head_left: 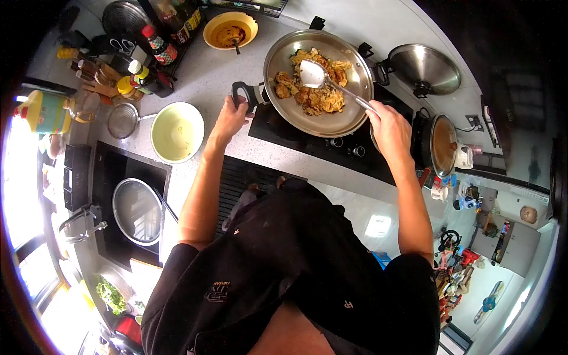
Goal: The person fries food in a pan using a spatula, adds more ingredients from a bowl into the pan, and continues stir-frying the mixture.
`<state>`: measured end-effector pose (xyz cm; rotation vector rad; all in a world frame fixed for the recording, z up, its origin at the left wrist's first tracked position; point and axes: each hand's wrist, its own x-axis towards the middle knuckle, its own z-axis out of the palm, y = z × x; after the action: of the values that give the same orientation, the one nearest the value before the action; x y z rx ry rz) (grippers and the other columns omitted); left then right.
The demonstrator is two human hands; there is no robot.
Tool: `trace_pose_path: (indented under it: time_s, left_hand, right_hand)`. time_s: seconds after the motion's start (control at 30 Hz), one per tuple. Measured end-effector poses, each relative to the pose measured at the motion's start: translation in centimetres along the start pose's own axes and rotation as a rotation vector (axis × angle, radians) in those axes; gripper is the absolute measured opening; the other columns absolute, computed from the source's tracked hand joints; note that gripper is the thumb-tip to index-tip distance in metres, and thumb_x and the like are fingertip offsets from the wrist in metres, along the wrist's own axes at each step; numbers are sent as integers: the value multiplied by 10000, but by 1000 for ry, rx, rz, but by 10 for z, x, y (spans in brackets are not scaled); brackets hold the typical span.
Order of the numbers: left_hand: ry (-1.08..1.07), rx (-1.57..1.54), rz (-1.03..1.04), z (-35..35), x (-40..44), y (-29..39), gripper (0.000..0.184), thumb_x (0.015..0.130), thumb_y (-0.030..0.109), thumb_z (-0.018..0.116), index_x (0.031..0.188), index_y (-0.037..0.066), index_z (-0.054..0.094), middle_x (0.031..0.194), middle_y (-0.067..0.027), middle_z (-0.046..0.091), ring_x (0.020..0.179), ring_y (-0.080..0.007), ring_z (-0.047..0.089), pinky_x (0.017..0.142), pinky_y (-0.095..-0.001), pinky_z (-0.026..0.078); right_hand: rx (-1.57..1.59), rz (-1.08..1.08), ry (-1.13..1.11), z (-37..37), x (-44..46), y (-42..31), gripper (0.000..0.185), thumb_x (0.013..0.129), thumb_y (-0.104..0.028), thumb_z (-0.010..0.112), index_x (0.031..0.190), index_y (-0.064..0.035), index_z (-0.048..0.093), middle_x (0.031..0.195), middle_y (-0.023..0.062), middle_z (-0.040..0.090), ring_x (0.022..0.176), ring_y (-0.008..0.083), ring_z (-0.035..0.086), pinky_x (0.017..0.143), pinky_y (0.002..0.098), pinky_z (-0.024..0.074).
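Observation:
A wide steel wok (283,112) sits on the black cooktop (266,127). In it lie clumps of browned yellow food (322,102) that look like fried egg. My left hand (229,120) is closed around the wok's black handle (253,97) at the left side. My right hand (390,133) grips the long handle of a metal spatula (312,74), whose blade rests over the food inside the wok. Left of my left hand stands a pale green bowl (177,132) with a little residue in it.
A yellow bowl (231,31) with sauce and a spoon stands at the back. Bottles (160,46) and a small strainer (123,120) are to the left. The sink (106,183) holds a round pan (137,211). A steel lid (425,69) and a covered pot (442,146) are at right.

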<state>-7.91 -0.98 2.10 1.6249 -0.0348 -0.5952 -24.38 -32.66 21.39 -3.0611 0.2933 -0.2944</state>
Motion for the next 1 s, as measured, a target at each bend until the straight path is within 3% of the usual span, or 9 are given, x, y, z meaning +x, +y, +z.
trace_pose_path:
  time_s: [0.2, 0.4, 0.53, 0.57, 0.67, 0.8, 0.83, 0.93, 1.0]
  left_hand:
    - [21, 14, 13, 1, 1, -3, 290, 994, 194, 507, 1174, -30, 461, 1020, -151, 644, 831, -225, 718, 699, -333, 574]
    - [16, 3, 17, 1, 0, -1, 287, 1006, 205, 508, 1163, -29, 456, 1019, -159, 650, 832, -226, 718, 699, -337, 570]
    - [18, 22, 33, 3, 0, -2, 283, 1013, 213, 503, 1158, -24, 450, 1018, -158, 655, 829, -220, 717, 694, -343, 567]
    - [18, 16, 31, 3, 0, -2, 283, 1014, 215, 503, 1160, -22, 448, 1018, -157, 655, 828, -220, 717, 694, -342, 567]
    - [16, 3, 26, 3, -1, -2, 283, 1018, 219, 501, 1164, -17, 444, 1016, -154, 655, 823, -219, 719, 689, -340, 566]
    - [14, -1, 33, 3, -1, -4, 282, 1020, 218, 502, 1169, -14, 441, 1015, -149, 650, 818, -220, 721, 673, -333, 566]
    - [13, -3, 35, 3, 0, -5, 281, 1020, 217, 503, 1170, -13, 440, 1016, -148, 647, 817, -220, 721, 668, -330, 566]
    - [3, -7, 38, 3, 0, -6, 281, 1018, 208, 509, 1173, -15, 437, 1023, -146, 630, 819, -222, 723, 662, -328, 569]
    - [-1, -10, 33, 2, 0, -4, 268, 1014, 192, 502, 1170, -14, 431, 1027, -146, 619, 819, -225, 723, 663, -327, 572]
  right_hand:
    - [55, 5, -41, -10, -22, 2, 214, 942, -236, 655, 1100, -98, 702, 932, 149, 706, 820, 366, 685, 710, 465, 540]
    - [-18, 181, -148, -16, -25, 0, 211, 970, -292, 616, 1054, -125, 715, 865, 169, 714, 798, 389, 692, 690, 488, 539]
    - [68, 243, -158, -38, -14, 26, 243, 966, -299, 597, 1033, -112, 736, 881, 196, 718, 847, 402, 696, 750, 484, 542]
    - [65, 320, -245, -48, -8, 28, 255, 958, -299, 603, 1057, -106, 739, 933, 200, 722, 883, 395, 700, 790, 465, 545]
    - [203, 255, -409, -43, 4, 68, 262, 953, -271, 609, 1081, -84, 741, 996, 181, 732, 939, 343, 711, 843, 387, 538]
    - [226, 231, -696, -57, 20, 68, 267, 956, -239, 600, 1045, -34, 745, 958, 170, 745, 860, 256, 711, 828, 352, 530]
    - [224, 286, -738, -60, 23, 64, 275, 954, -238, 594, 1025, -29, 757, 805, 144, 723, 711, 204, 662, 716, 342, 522]
    - [220, 322, -808, -52, 33, 73, 281, 953, -252, 589, 930, -25, 754, 633, 91, 628, 566, 160, 552, 580, 338, 464]
    - [232, 289, -867, -31, 33, 80, 359, 949, -284, 601, 737, 2, 647, 543, 41, 523, 501, 129, 457, 503, 347, 390]
